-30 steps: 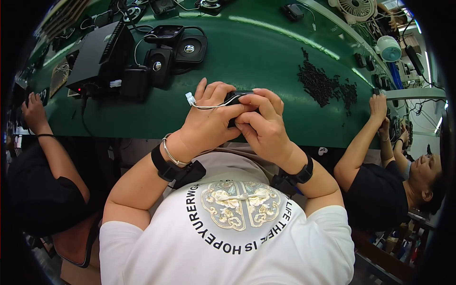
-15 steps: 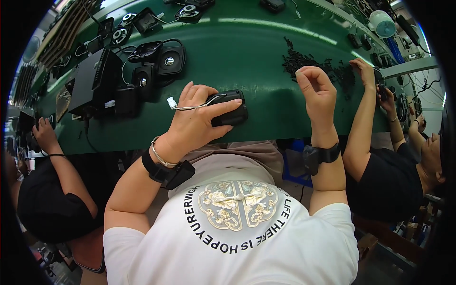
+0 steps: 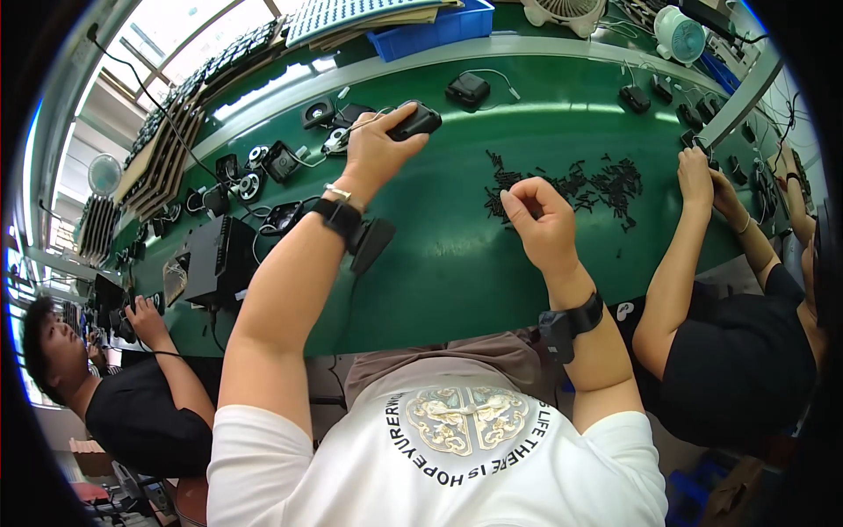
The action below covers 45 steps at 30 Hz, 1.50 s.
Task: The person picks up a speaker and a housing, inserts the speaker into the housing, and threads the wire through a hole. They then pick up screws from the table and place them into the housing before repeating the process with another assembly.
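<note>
My left hand (image 3: 376, 151) is stretched toward the far side of the green table, closed around a small black speaker housing (image 3: 419, 121) with a thin pale cable. Loose round speaker drivers (image 3: 251, 186) and open black housings (image 3: 281, 162) lie to the left of that arm. My right hand (image 3: 543, 224) hovers by the near-left edge of a scattered pile of small black screws (image 3: 615, 182). Its thumb and fingers are curled together in a pinch; whatever sits between the tips is too small to make out. Another closed black housing (image 3: 468, 89) with a cable rests beyond my left hand.
A black box-shaped device (image 3: 219, 259) stands at the left of the green table (image 3: 430, 281). Along the back are a blue bin (image 3: 430, 31) and a small fan (image 3: 680, 37). A person works on each side; the right one's hand (image 3: 694, 176) is near the screws.
My left hand has carried the black speaker housing away from me toward the back of the table. My right hand stays pinched by the screws. The view has tilted up.
</note>
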### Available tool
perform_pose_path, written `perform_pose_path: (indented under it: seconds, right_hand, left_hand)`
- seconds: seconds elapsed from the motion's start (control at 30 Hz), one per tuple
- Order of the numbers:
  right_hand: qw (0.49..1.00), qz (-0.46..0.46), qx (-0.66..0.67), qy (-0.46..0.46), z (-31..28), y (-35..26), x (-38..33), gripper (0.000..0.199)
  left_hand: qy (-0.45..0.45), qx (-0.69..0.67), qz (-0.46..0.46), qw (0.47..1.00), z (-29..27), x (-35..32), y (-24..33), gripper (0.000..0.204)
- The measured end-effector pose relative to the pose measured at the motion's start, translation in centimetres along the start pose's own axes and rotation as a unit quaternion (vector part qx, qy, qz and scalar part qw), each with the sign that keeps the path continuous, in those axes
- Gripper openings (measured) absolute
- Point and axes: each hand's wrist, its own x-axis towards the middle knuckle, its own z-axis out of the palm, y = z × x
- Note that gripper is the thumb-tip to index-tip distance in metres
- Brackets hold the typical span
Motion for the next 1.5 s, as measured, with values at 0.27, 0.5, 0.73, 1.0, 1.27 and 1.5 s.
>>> perform_pose_path:
  seconds: [0.27,0.5,0.73,1.0,1.27,1.5]
  right_hand:
    - [0.999,0.045,0.005,-0.014,-0.7,-0.1,0.8,0.010]
    - [1.000,0.014,0.014,-0.024,0.3,-0.4,1.1,0.008]
    - [0.998,0.053,0.022,-0.031,1.7,0.2,-1.9,0.005]
    - [0.998,0.060,-0.013,-0.004,4.1,0.3,-4.0,0.005]
    - [0.973,0.081,-0.078,-0.201,9.4,-5.7,-4.3,0.006]
    - [0.884,-0.075,-0.146,-0.437,20.5,-8.1,-2.6,0.015]
  left_hand:
    - [0.061,0.154,-0.065,0.984,7.8,9.0,-4.5,0.056]
    - [-0.002,0.149,-0.049,0.988,7.6,9.4,-6.4,0.056]
    - [-0.039,0.121,-0.111,0.986,7.8,5.2,-5.2,0.060]
    - [-0.085,0.164,-0.155,0.970,4.8,-0.2,-4.7,0.069]
    - [-0.095,0.012,0.076,0.993,-13.0,-17.3,-2.6,0.033]
    - [0.025,0.292,0.021,0.956,-20.9,-27.7,-10.1,0.032]
